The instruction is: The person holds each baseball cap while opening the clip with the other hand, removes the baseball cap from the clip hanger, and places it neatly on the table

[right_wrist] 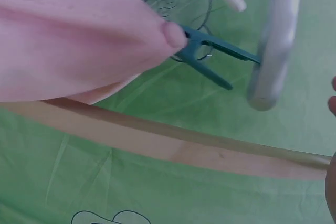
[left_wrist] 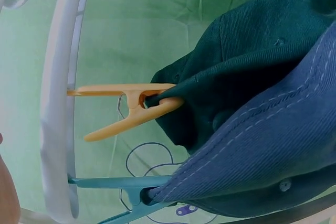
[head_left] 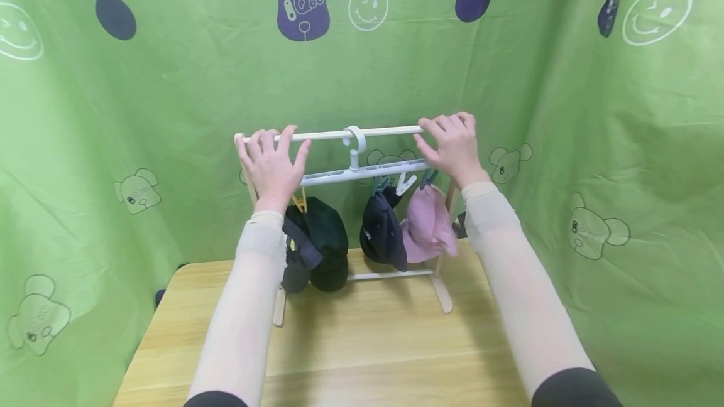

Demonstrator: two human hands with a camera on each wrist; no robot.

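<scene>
A wooden rack (head_left: 325, 135) stands on the table. My left hand (head_left: 274, 168) grips its top bar near the left end, and my right hand (head_left: 452, 146) holds the right end. From the bar hangs a white clip hanger (head_left: 339, 176) by its hook. On the left, a yellow clip (left_wrist: 121, 90) pinches a dark green cap (left_wrist: 231, 51), and a teal clip (left_wrist: 121, 182) holds a blue-grey cap (left_wrist: 262, 124). A navy cap (head_left: 381, 228) and a pink cap (head_left: 427, 222) hang on the right. Another teal clip (right_wrist: 210, 66) bears the pink cap.
A white clip (head_left: 404, 184) hangs between the navy and pink caps. Under the rack lies a wood-grain table (head_left: 367, 344). A green curtain (head_left: 186, 112) with cartoon prints surrounds it at the back and both sides.
</scene>
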